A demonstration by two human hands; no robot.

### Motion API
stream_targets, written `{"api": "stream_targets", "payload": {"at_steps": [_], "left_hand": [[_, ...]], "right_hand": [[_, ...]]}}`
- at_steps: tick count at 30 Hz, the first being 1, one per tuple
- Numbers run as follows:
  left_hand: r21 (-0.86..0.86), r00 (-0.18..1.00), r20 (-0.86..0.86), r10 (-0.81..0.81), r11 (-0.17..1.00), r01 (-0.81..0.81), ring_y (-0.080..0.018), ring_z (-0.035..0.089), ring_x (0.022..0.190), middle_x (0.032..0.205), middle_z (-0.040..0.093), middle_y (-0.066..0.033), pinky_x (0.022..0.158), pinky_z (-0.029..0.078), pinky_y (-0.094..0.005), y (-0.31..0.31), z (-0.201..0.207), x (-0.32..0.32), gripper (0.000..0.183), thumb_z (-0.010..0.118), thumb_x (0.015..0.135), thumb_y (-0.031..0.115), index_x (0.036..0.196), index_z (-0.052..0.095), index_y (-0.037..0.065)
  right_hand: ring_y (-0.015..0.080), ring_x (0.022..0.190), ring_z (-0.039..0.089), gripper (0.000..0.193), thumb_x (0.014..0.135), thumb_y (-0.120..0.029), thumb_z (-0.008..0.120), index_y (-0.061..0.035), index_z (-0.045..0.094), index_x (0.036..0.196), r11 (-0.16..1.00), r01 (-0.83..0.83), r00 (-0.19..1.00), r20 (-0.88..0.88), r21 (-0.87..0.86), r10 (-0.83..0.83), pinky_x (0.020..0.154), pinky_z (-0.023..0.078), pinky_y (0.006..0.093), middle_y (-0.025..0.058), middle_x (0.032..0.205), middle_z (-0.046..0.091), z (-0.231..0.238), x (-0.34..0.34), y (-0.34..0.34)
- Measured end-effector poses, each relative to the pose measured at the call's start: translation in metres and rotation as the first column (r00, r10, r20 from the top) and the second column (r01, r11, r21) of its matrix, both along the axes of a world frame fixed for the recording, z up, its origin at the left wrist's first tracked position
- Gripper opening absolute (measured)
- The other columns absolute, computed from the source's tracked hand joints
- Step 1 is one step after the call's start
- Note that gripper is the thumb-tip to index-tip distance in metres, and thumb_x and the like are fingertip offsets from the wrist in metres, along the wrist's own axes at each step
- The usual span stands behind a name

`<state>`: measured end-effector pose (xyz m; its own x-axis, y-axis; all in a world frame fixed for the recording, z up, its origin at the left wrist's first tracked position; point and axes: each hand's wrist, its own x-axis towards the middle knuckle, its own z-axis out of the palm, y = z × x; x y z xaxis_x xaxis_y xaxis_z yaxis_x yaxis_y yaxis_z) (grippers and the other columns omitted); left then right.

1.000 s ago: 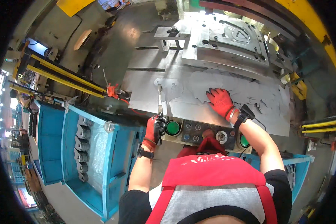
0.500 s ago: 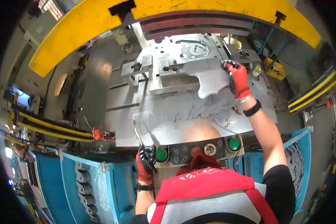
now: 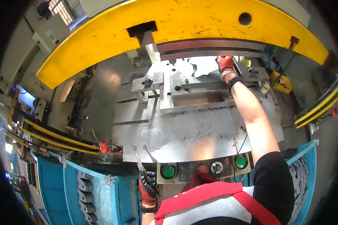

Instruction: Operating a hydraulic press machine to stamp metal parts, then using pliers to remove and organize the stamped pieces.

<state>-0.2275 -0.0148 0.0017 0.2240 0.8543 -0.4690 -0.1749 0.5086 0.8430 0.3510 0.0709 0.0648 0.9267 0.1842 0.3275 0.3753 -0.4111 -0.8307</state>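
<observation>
My right hand (image 3: pixel 225 64), in a red and black glove, reaches far forward under the press. Its fingers are closed at the right edge of a flat grey sheet-metal piece (image 3: pixel 204 66) with a wavy outline. That piece lies over the lower die (image 3: pixel 199 100), level or nearly so. Close to my body at the lower left, my left hand (image 3: pixel 148 183), gloved alike, is wrapped round a long thin metal tool (image 3: pixel 139 160) that looks like tongs. The tool's tip points up, over the front edge of the metal table (image 3: pixel 169 152).
Above the die hangs the yellow press beam (image 3: pixel 199 24). A control panel (image 3: pixel 191 165) with two green buttons sits at the table's front. Blue racks with metal parts flank me, the left rack (image 3: pixel 114 195) nearer. Yellow guard bars (image 3: pixel 64 137) stand on both sides.
My right hand has moved forward, carrying the sheet-metal piece from the die's front edge to over the die. My left hand still holds the tool. The whole view has shifted a little.
</observation>
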Motion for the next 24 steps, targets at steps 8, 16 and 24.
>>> {"api": "stream_targets", "payload": {"at_steps": [8, 16, 24], "left_hand": [[-0.079, 0.988, 0.108, 0.106, 0.992, -0.098, -0.0063, 0.037, 0.042, 0.051, 0.038, 0.0048, 0.037, 0.029, -0.0212, 0.002, -0.024, -0.011, 0.039, 0.044, 0.09, 0.044, 0.075, 0.052, 0.009], [0.019, 0.919, -0.264, 0.293, 0.954, -0.299, -0.0106, 0.046, 0.054, 0.079, 0.058, -0.0024, 0.052, 0.039, -0.0245, -0.002, -0.075, -0.044, 0.035, 0.052, 0.087, 0.04, 0.088, 0.058, 0.006], [0.003, 0.837, -0.537, -0.103, 0.992, 0.123, -0.0186, 0.055, 0.07, 0.083, 0.06, -0.0089, 0.065, 0.044, -0.0313, -0.002, -0.232, -0.084, 0.042, 0.069, 0.076, 0.033, 0.101, 0.056, 0.002]], "right_hand": [[0.0349, 0.086, 0.059, 0.03, 0.072, -0.029, 0.06, -0.0034, 0.066, 0.086, 0.923, 0.121, 0.834, 0.542, -0.364, 0.104, 0.081, 0.045, 0.0407, 0.0193, 0.087, 0.063, 0.021, -0.031, -0.013], [0.0304, 0.105, 0.048, 0.033, 0.075, -0.01, 0.066, -0.0073, 0.061, 0.107, 0.912, -0.393, 0.817, 0.411, -0.116, 0.404, 0.092, 0.037, 0.0368, 0.0146, 0.108, 0.055, 0.011, -0.168, -0.224], [0.0264, 0.115, 0.045, 0.042, 0.082, -0.015, 0.059, -0.0041, 0.051, 0.121, 0.999, 0.02, 0.929, -0.369, -0.028, -0.028, 0.099, 0.033, 0.0352, 0.0169, 0.117, 0.054, -0.225, -0.218, -0.462]]}}
